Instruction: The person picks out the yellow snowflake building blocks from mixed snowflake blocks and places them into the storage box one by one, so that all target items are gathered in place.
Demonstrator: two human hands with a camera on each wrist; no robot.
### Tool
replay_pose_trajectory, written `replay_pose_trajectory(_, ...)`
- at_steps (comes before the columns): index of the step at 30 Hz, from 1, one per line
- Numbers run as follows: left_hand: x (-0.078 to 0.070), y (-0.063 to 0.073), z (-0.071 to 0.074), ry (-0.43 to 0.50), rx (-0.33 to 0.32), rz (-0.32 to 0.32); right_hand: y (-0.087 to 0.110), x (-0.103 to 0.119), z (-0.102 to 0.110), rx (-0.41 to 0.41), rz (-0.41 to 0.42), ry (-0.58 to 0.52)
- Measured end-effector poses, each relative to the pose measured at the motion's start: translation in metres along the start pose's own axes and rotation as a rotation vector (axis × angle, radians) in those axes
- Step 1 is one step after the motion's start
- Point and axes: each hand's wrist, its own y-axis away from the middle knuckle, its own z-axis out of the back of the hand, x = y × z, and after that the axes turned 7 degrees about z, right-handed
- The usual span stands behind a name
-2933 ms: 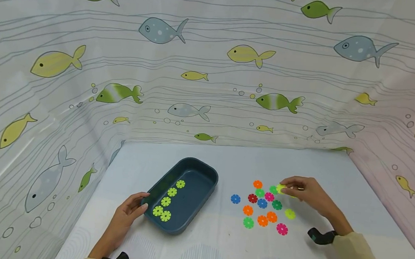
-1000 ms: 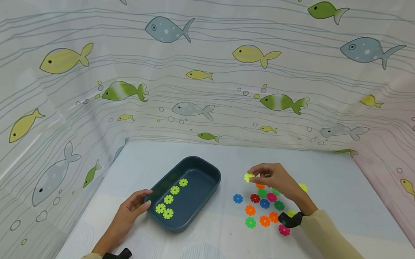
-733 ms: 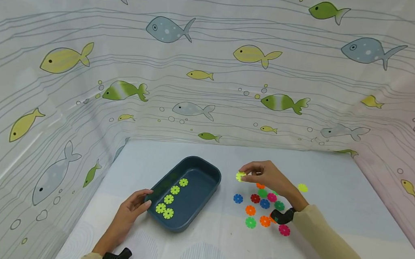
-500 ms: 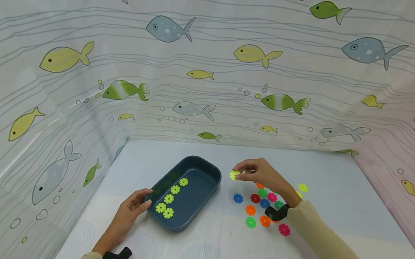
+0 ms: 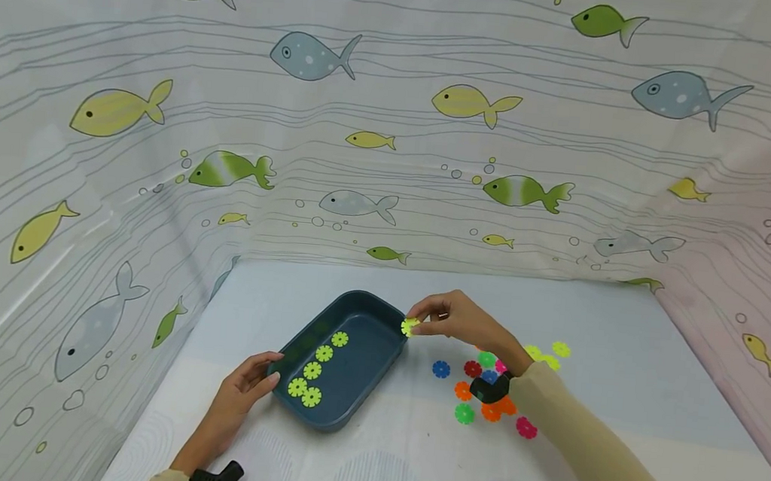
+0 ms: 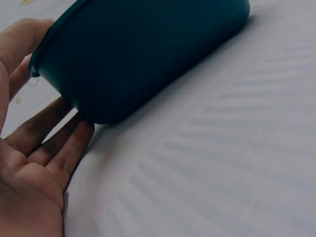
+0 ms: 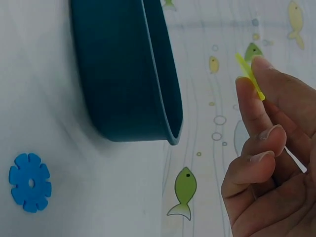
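Observation:
My right hand [image 5: 461, 322] pinches a yellow notched plastic disc [image 7: 250, 76] between thumb and fingertip. In the head view it is at the right rim of a dark blue rectangular tray [image 5: 364, 375]; the right wrist view shows it raised beside the tray. My left hand [image 5: 238, 391] grips the tray's near left corner, thumb and a finger at the rim, other fingers against the outer wall [image 6: 138, 54]. Several yellow discs [image 5: 312, 371] lie inside along the tray's left side. The right forearm partly covers a loose group of discs.
Right of the tray lie discs in several colours, among them a blue disc [image 5: 441, 369], a dark red disc [image 5: 473, 368], a green disc [image 5: 464, 413], a pink disc [image 5: 526, 427] and a yellow disc [image 5: 561, 349]. Fish-patterned sheeting [image 5: 364, 171] rises behind and beside the white table [image 5: 381, 467].
My right hand has lifted a yellow disc from the group and carried it left to the tray's right rim. My left hand has stayed at the tray's corner.

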Motion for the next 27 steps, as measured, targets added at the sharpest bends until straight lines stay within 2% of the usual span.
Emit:
replay_pose_trajectory(10,0.0,0.0,0.001,0.008,0.014,-0.019,-0.026,0.007,-0.015,0.121,0.065,-0.01)
replay_pose_trajectory(16,0.0,0.0,0.001,0.004,0.014,-0.02,-0.038,0.011,-0.026,0.187,0.069,-0.044)
replay_pose_trajectory(27,-0.001,0.0,0.001,0.011,0.008,0.0,-0.063,0.015,-0.048,0.309,0.058,-0.023)
